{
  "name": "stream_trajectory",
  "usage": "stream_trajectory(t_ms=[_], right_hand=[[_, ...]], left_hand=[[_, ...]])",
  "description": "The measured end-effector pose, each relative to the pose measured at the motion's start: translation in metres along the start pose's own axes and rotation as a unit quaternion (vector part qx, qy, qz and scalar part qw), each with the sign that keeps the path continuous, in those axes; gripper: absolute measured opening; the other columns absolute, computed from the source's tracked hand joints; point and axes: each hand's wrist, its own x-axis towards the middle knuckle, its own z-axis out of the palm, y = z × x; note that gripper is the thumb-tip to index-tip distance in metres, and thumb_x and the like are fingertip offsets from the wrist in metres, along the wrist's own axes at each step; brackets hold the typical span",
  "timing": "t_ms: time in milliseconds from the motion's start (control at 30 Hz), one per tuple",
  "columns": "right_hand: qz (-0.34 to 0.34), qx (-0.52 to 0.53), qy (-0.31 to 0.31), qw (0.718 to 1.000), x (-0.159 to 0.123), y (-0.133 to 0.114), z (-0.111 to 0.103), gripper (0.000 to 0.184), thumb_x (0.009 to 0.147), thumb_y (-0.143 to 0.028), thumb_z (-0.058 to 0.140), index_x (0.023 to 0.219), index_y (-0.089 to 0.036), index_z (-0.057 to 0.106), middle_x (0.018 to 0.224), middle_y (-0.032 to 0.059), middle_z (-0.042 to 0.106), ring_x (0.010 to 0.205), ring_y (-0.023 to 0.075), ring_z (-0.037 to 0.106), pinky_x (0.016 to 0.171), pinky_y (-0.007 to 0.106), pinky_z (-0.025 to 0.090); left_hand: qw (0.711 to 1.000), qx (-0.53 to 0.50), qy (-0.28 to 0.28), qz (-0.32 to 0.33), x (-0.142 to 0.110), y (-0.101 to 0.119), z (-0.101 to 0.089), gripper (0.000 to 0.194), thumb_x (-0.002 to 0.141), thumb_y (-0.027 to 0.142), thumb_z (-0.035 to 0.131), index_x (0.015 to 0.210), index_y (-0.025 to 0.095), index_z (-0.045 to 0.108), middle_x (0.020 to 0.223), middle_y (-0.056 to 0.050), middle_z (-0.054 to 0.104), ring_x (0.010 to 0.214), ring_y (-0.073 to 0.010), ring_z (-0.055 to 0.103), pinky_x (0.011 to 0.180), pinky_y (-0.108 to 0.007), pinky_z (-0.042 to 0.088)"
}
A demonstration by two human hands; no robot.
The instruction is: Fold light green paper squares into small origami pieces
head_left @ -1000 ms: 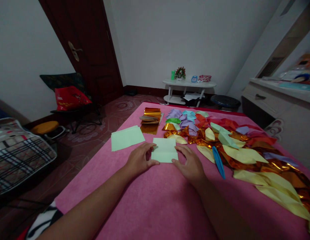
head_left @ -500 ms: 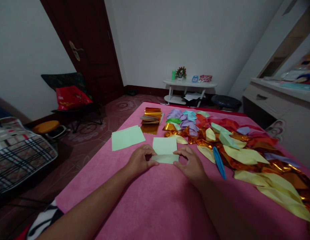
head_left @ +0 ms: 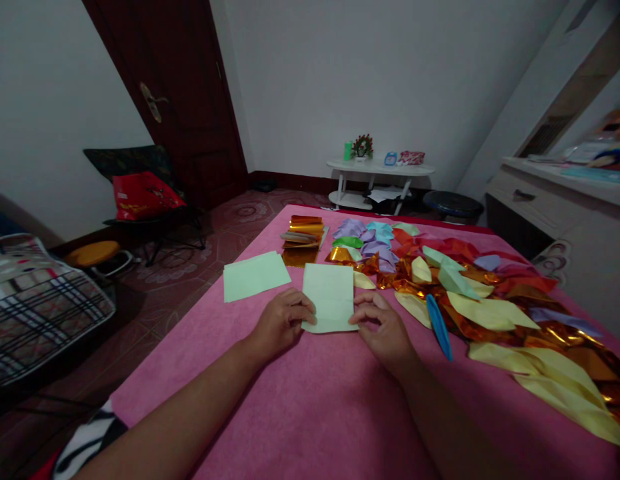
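A pale green sheet of paper (head_left: 329,292) with a crease across its lower part lies between my hands on the pink tablecloth (head_left: 300,407). My left hand (head_left: 281,319) pinches its lower left edge, fingers curled together. At the lower right edge, my right hand (head_left: 385,328) grips the sheet between thumb and fingers. To the left is a stack of pale green paper (head_left: 256,276). Just beyond the sheet stands a bundle of gold foil paper (head_left: 304,241).
Folded paper pieces in yellow (head_left: 490,312), gold, purple and red cover the table's right side, with a blue folded piece (head_left: 439,327) near my right hand. Past the table are a white side table (head_left: 380,167), a black stool (head_left: 453,205) and a chair holding a red bag (head_left: 147,195).
The sheet's lower part was folded up in a strip half a second ago; now the sheet lies opened out and reaches farther from me. Both hands stay near its lower corners.
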Motion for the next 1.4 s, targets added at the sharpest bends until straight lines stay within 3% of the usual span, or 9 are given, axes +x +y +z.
stream_trajectory(t_ms=[567,667,867,967,1033,1100,1200,1300,1400], right_hand=[[0.058,0.039,0.058,0.996,0.000,-0.001,-0.001,0.033,0.068,-0.012,0.050,0.090,-0.020,0.073,0.095,0.0071,0.066,0.093,0.0223,0.062,0.081,0.034,0.052],[0.003,0.016,0.084,0.996,0.001,0.002,0.000,0.038,0.070,-0.011,0.053,0.103,-0.022,0.070,0.119,0.0085,0.058,0.109,0.0241,0.057,0.090,0.038,0.049],[-0.122,-0.216,0.125,0.961,0.000,-0.016,0.001,0.050,0.070,-0.011,0.066,0.115,-0.032,0.066,0.151,0.0021,0.026,0.137,0.0355,0.025,0.109,0.056,0.024],[-0.144,-0.230,0.118,0.955,-0.002,-0.030,0.003,0.037,0.068,-0.017,0.073,0.102,-0.034,0.072,0.151,-0.0027,0.030,0.138,0.0372,0.022,0.109,0.059,0.021],[-0.145,-0.187,0.101,0.966,-0.004,-0.033,0.006,0.021,0.072,-0.022,0.071,0.091,-0.032,0.075,0.144,-0.0007,0.043,0.133,0.0344,0.034,0.109,0.055,0.025],[-0.102,-0.096,0.085,0.986,-0.006,-0.032,0.012,0.015,0.078,-0.030,0.066,0.089,-0.028,0.075,0.127,0.0050,0.060,0.117,0.0306,0.053,0.102,0.049,0.038],[0.081,0.075,0.077,0.991,-0.013,-0.027,0.023,0.031,0.078,-0.045,0.063,0.093,-0.020,0.074,0.092,0.0097,0.074,0.081,0.0285,0.068,0.074,0.042,0.056],[0.198,0.187,0.029,0.962,-0.019,-0.026,0.030,0.040,0.073,-0.053,0.067,0.089,-0.017,0.075,0.083,0.0105,0.075,0.075,0.0301,0.070,0.065,0.039,0.057],[0.222,0.247,-0.020,0.943,-0.019,-0.032,0.032,0.042,0.070,-0.054,0.070,0.089,-0.017,0.073,0.084,0.0100,0.075,0.077,0.0302,0.070,0.067,0.038,0.057]], left_hand=[[0.989,-0.115,0.066,-0.068,0.004,0.001,-0.005,0.015,0.077,0.015,0.065,0.063,0.017,0.068,0.090,-0.008,0.069,0.084,-0.0183,0.062,0.076,-0.031,0.048],[0.978,-0.146,0.088,-0.117,0.005,0.004,-0.006,0.012,0.076,0.017,0.067,0.065,0.017,0.068,0.098,-0.009,0.066,0.091,-0.0190,0.062,0.079,-0.031,0.048],[0.964,-0.169,0.138,-0.152,0.009,0.009,-0.008,0.010,0.077,0.017,0.066,0.067,0.017,0.067,0.092,-0.009,0.069,0.086,-0.0187,0.063,0.081,-0.033,0.049],[0.955,-0.182,0.161,-0.170,0.009,0.011,-0.010,0.008,0.077,0.021,0.067,0.071,0.016,0.067,0.085,-0.007,0.068,0.083,-0.0186,0.062,0.081,-0.033,0.049],[0.942,-0.206,0.171,-0.202,0.009,0.012,-0.010,0.009,0.077,0.024,0.067,0.079,0.016,0.068,0.086,-0.007,0.068,0.085,-0.0184,0.062,0.083,-0.033,0.048],[0.920,-0.264,0.181,-0.226,0.010,0.015,-0.009,0.018,0.078,0.026,0.068,0.093,0.016,0.066,0.093,-0.006,0.067,0.089,-0.0179,0.061,0.084,-0.032,0.048],[0.879,-0.375,0.176,-0.237,0.013,0.022,-0.006,0.037,0.077,0.030,0.069,0.111,0.018,0.059,0.090,-0.004,0.066,0.081,-0.0150,0.062,0.075,-0.027,0.048],[0.851,-0.423,0.167,-0.263,0.017,0.031,-0.004,0.046,0.073,0.031,0.073,0.114,0.018,0.056,0.078,-0.001,0.064,0.066,-0.0113,0.060,0.063,-0.022,0.046],[0.828,-0.433,0.190,-0.302,0.020,0.037,-0.002,0.048,0.066,0.031,0.078,0.109,0.018,0.059,0.078,-0.001,0.065,0.062,-0.0108,0.060,0.056,-0.021,0.045]])
